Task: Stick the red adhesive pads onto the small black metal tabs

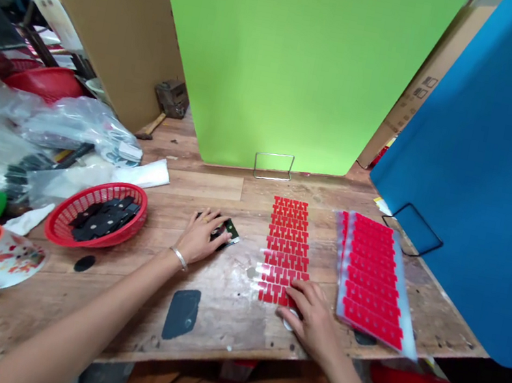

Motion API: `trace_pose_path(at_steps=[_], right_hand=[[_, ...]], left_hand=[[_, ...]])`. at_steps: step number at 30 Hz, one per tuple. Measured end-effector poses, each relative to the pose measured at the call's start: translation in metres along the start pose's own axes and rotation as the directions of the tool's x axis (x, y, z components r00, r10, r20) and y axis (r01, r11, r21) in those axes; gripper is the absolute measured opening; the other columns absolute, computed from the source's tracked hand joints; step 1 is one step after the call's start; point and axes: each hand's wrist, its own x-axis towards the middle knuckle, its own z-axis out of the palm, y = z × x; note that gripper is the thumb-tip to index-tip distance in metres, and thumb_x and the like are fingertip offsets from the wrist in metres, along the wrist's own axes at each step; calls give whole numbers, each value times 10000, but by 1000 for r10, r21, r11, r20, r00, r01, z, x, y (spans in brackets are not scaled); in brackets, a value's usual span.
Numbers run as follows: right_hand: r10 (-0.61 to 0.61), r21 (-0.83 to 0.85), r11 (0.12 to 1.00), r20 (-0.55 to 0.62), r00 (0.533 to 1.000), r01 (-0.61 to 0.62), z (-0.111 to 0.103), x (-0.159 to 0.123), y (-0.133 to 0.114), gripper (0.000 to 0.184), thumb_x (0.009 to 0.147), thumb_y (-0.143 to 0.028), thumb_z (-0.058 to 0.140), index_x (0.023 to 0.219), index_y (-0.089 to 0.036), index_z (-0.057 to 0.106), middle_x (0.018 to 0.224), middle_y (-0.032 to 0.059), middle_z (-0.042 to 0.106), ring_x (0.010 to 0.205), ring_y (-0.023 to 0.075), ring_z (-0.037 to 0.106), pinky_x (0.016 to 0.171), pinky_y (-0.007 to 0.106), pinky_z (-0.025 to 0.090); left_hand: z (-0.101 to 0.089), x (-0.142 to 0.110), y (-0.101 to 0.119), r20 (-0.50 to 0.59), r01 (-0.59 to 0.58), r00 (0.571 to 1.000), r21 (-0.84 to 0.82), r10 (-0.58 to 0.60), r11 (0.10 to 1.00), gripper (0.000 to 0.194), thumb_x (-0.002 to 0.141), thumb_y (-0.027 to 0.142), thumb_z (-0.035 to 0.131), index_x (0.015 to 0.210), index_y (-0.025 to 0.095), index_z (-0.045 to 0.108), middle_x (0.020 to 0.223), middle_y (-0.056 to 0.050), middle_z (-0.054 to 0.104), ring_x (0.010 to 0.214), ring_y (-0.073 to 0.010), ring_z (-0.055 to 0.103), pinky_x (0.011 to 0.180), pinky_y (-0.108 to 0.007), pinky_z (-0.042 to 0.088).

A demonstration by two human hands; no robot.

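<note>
My left hand (202, 237) lies on the wood tabletop with its fingers closed over a small flat black piece (230, 232). A shiny edge of that piece shows past the fingertips, and the hand covers the rest. My right hand (313, 317) rests at the lower right corner of a sheet of red T-shaped stickers (287, 243). Its thumb and forefinger are apart, with the fingertips touching the sheet. Beside the right thumb is a small white round thing (291, 320), partly hidden by the hand.
Black flat pieces (105, 218) fill a red basket (55, 222) on the left, near an orange and white mug (9, 257). More red sticker sheets (373, 271) are stacked at the right. A green panel (289, 59) and a blue panel (491, 173) stand behind the table.
</note>
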Motion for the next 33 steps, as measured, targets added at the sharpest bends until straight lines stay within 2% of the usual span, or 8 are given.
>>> trace_pose_path(at_steps=[4,8,11,14,20,25,30,33], right_hand=[[11,79,997,-29,1000,-9,-2,-1,0,222,856,-291,527,1048,-205,594,1022,94,596,962,222,536,866,402,430],[126,199,974,-88,988,-106,-4,2,-4,168,879,-201,448,946,-206,601,904,76,600,885,208,541,795,361,442],[205,234,955,-70,976,-183,-2,8,-10,152,871,-162,434,861,-199,581,834,60,581,840,201,524,758,338,430],[227,187,957,-3,974,-222,3,18,-16,125,843,-137,459,802,-194,562,810,49,560,817,194,507,742,320,415],[260,34,963,155,953,-268,8,38,-19,65,783,-122,539,757,-180,554,815,47,555,798,183,504,723,289,399],[258,6,963,275,926,-270,5,48,-17,100,740,-87,558,702,-178,542,762,33,555,749,167,513,697,265,388],[272,-27,962,168,947,-271,13,38,-21,86,790,-129,531,829,-175,591,849,62,549,796,184,518,706,280,409],[214,-35,977,105,971,-211,19,28,-25,151,838,-142,479,780,-186,611,835,67,545,824,198,505,740,304,414]], left_hand=[[-7,-18,30,-101,-108,989,-37,104,993,412,835,409,467,1171,186,553,1279,-103,512,1292,-282,299,1070,-491,167],[-7,-49,78,-26,-277,960,-209,278,938,215,841,277,486,979,202,633,1033,-70,613,1104,-230,468,1003,-424,325],[-1,-68,110,13,-249,965,-287,264,925,195,855,244,462,951,207,628,950,-73,584,972,-210,501,866,-375,429],[7,-77,128,15,-225,971,-298,240,928,218,857,253,467,1026,219,601,1031,-83,551,1008,-219,478,873,-392,422],[17,-79,132,8,-206,976,-289,218,935,217,869,287,447,1004,223,605,1093,-89,540,1023,-220,484,886,-406,417],[17,-80,132,16,-218,973,-260,230,941,188,854,289,479,969,230,616,1086,-84,561,1012,-222,497,871,-410,430],[22,-83,130,-44,-241,970,-234,237,942,196,857,284,476,998,243,606,1109,-78,562,1057,-222,478,894,-426,421],[25,-83,129,-48,-252,968,-214,247,944,199,862,292,468,998,243,605,1124,-74,558,1075,-222,470,897,-431,421]])
